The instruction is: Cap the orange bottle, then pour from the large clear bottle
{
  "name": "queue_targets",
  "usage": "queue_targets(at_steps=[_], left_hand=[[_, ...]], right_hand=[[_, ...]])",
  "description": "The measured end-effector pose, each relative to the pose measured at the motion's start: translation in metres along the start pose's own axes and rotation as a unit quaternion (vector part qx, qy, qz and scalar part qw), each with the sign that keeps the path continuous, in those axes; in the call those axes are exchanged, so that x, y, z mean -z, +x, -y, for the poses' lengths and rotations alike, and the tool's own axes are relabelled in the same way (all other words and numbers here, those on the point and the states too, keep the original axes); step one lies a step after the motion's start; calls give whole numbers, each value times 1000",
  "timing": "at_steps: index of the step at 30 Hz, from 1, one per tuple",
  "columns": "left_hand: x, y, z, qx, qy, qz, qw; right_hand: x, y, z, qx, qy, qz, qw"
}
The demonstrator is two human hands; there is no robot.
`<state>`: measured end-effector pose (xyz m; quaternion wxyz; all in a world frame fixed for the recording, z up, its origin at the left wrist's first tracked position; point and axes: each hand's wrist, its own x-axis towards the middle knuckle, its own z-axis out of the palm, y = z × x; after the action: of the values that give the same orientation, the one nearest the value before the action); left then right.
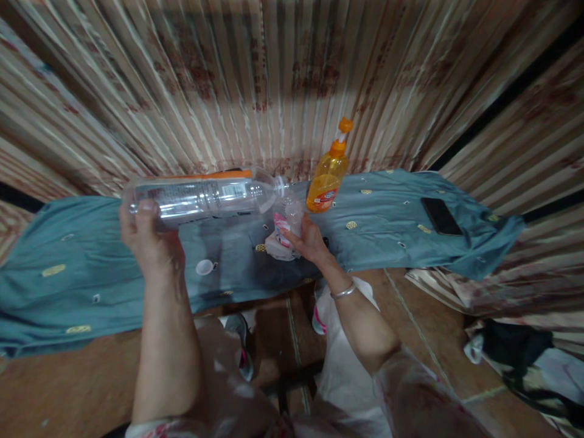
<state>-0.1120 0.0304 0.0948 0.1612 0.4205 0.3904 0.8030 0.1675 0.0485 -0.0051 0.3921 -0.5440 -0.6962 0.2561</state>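
Observation:
My left hand (145,234) grips a large clear plastic water bottle (205,196), held on its side with its open neck pointing right. The neck meets the mouth of a small clear bottle with a pink label (292,220), which my right hand (306,238) holds upright on the blue-green cloth (82,267). A white bottle cap (205,266) lies on the cloth below the large bottle. A crumpled white piece (275,247) sits under the small bottle.
An orange pump bottle of soap (327,179) stands just right of the hands. A black phone (440,216) lies on the cloth further right. Striped curtains (274,79) hang behind. Dark clothing (520,353) lies on the tiled floor at right.

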Motion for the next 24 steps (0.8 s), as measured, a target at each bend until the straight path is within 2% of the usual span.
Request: queue_targets(at_steps=[10,12,24], left_hand=[[3,2,7,-11,-34,14,999],[3,2,7,-12,-51,1,999],[0,1,0,-9,-57,15,998]], right_hand=[[0,0,0,-12,-16,1,1000],[1,0,1,-11,-14,6,1000],[-2,0,-4,13,-2,-9,1000]])
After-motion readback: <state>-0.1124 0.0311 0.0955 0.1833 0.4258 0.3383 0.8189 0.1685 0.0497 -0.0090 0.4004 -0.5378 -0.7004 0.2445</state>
